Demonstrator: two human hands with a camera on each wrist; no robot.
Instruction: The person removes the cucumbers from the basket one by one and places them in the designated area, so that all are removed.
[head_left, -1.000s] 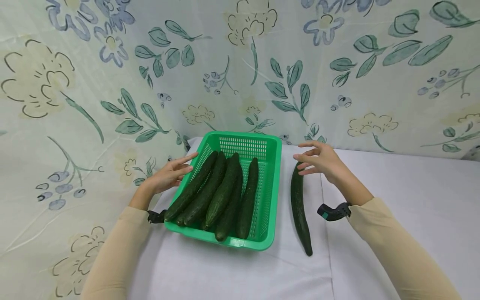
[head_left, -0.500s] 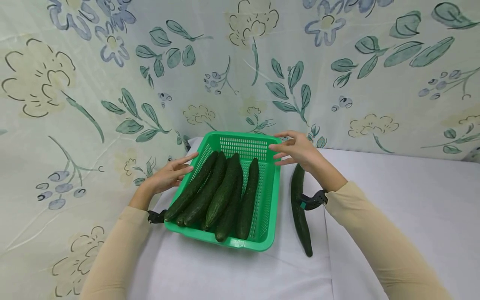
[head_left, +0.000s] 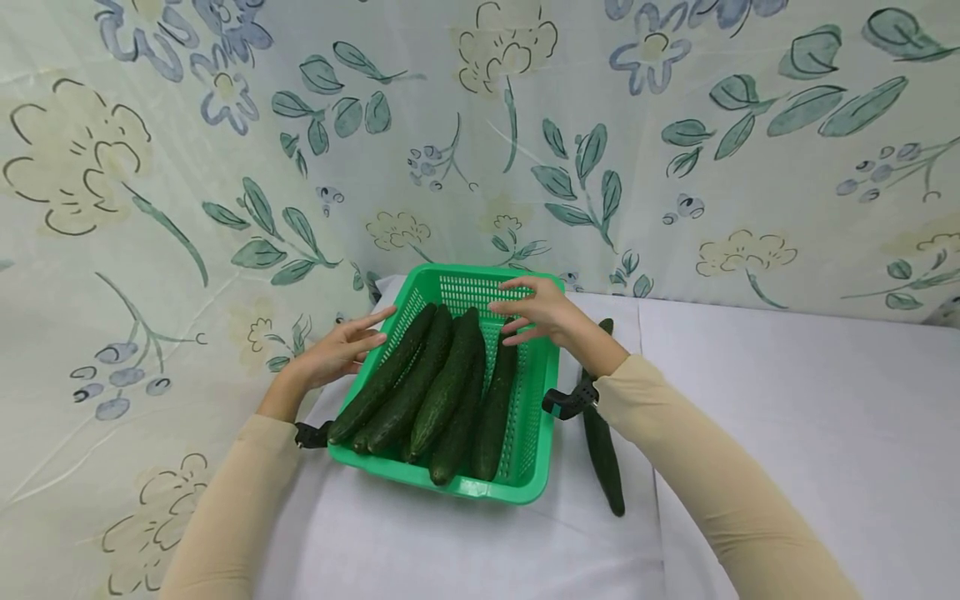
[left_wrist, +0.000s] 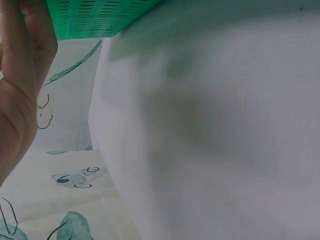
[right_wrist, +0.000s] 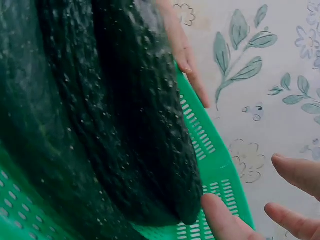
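Note:
A green plastic basket (head_left: 553, 400) with slotted walls holds several dark green cucumbers (head_left: 442, 392), lying lengthwise. My left hand (head_left: 333, 353) touches the basket's left rim from outside, fingers fairly straight; in the right wrist view this left hand (right_wrist: 184, 55) shows beyond the cucumbers. Over the basket's right part hovers my right hand (head_left: 538, 312), fingers spread and loosely bent, with nothing in them. Beneath it is the top end of the rightmost cucumber in the basket (head_left: 497, 408). One more cucumber (head_left: 602, 458) lies on the cloth right of the basket, partly hidden by my right forearm.
A white cloth (head_left: 787, 400) covers the table. Behind and to the left hangs a floral curtain (head_left: 450, 125), close to the basket's back edge. Each wrist wears a black strap with a camera, the right one (head_left: 570, 400) above the basket's right rim.
My right hand has moved left, from above the loose cucumber's top end, across the basket's right rim, to over the basket. The left hand, basket and cucumbers have stayed put.

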